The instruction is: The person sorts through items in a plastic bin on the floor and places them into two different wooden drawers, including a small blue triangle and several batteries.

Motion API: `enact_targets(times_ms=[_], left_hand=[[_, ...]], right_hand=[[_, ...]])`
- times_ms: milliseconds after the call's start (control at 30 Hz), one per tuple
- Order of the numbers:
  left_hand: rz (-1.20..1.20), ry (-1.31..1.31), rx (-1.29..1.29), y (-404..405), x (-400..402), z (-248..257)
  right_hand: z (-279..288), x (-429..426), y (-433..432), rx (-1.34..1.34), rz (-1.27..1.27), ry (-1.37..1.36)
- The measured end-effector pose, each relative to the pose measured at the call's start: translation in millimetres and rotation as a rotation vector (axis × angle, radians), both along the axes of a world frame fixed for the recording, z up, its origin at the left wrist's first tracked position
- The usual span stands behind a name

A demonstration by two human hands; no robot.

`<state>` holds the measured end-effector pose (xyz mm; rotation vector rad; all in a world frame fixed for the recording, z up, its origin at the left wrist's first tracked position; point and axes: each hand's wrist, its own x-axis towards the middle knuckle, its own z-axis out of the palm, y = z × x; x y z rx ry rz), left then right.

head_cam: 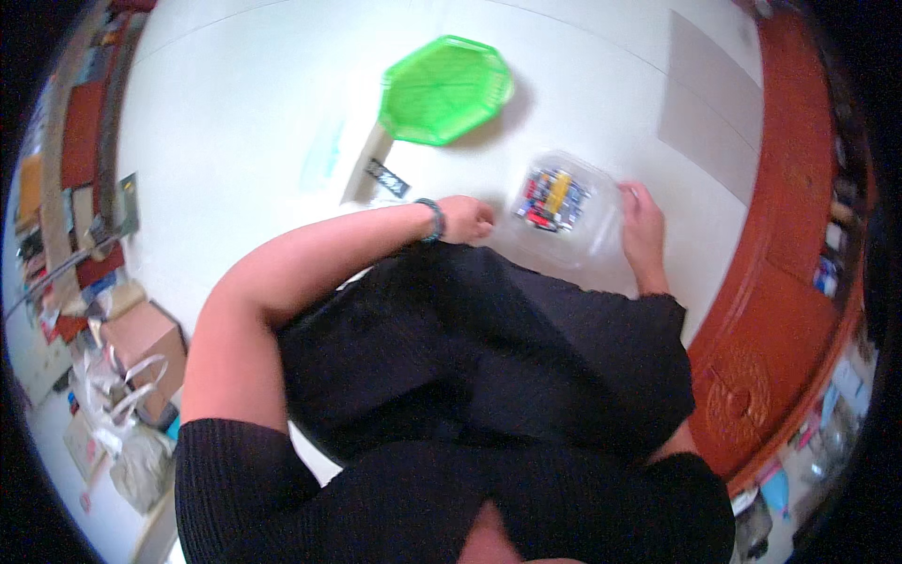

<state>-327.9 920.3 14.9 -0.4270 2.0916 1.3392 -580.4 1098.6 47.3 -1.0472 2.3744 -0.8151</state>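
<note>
A clear plastic container (599, 233) is in front of me on the pale floor, with small red, yellow, blue and grey pieces (553, 201) inside. My right hand (643, 229) holds its right rim. By the container's left side, my left hand (468, 218) has curled fingers and a dark beaded bracelet at the wrist; blur hides whether it grips the rim. Beyond them lies a green octagonal plastic basket (445, 90). A black strip with white marks (387, 178) is left of the container, near my left hand.
Carved reddish-brown wooden furniture (796, 296) curves along the right. To the left are a cardboard box (144, 345), plastic bags (141, 469) and shelves with mixed items (84, 134). A greyish flat rectangle (712, 106) shows at the upper right.
</note>
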Motion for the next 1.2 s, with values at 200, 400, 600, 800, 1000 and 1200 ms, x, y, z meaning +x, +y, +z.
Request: enact_targets(times_ms=[200, 400, 600, 800, 1000, 1200], left_hand=[[-0.319, 0.044, -0.405, -40.8, 73.1, 11.6], [-0.211, 0.501, -1.035, -60.1, 104.2, -56.4], [-0.021, 0.324, -0.893, -77.6, 125.7, -43.7], [-0.330, 0.315, -0.896, -111.2, 133.4, -42.4], [0.528, 0.233, -0.397, -105.9, 148.8, -14.7], [0.709, -0.022, -0.037, -84.1, 118.7, 27.7]], right_hand=[[0.2, 38.5, 24.9, 0.246, -0.112, -0.058], [-37.6, 30.8, 67.5, 0.179, -0.156, -0.135], [-37.7, 62.2, 26.8, 0.100, -0.180, -0.230], [-52.9, 52.7, 142.5, 0.058, -0.572, -0.124], [-57.5, 19.4, 200.4, 0.367, -0.494, 0.094], [-89.8, 46.3, 197.8, 0.408, -0.370, -0.160]])
